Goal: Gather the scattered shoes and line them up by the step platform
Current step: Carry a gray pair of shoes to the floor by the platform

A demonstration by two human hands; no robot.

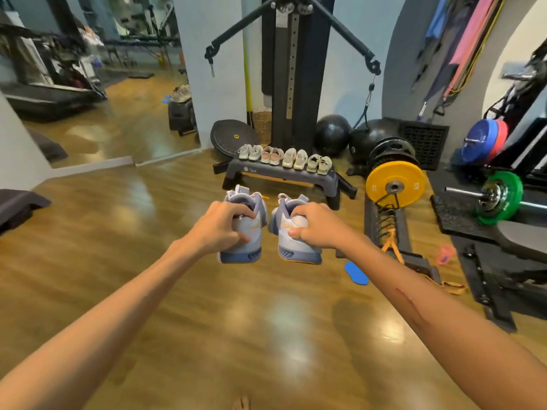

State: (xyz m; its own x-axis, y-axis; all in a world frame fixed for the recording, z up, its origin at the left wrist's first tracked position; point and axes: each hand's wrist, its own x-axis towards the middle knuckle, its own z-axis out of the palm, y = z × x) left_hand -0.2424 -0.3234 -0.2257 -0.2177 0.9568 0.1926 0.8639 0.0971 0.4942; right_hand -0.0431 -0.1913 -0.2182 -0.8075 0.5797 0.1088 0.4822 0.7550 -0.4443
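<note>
Gym floor: four pairs lined on step platform (284,176). Left hand (220,227) grips left sneaker (244,229), right hand (315,229) grips right sneaker (296,232); likely the last pair.

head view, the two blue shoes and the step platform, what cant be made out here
- Head view: the collars of the left blue shoe and right blue shoe are covered by the left hand and right hand gripping them.
- The toes point away, hidden behind the shoes' own bodies.
- The logo on the step platform is too small to read.
- The row of pale shoes on top: brands too small to tell.
</note>
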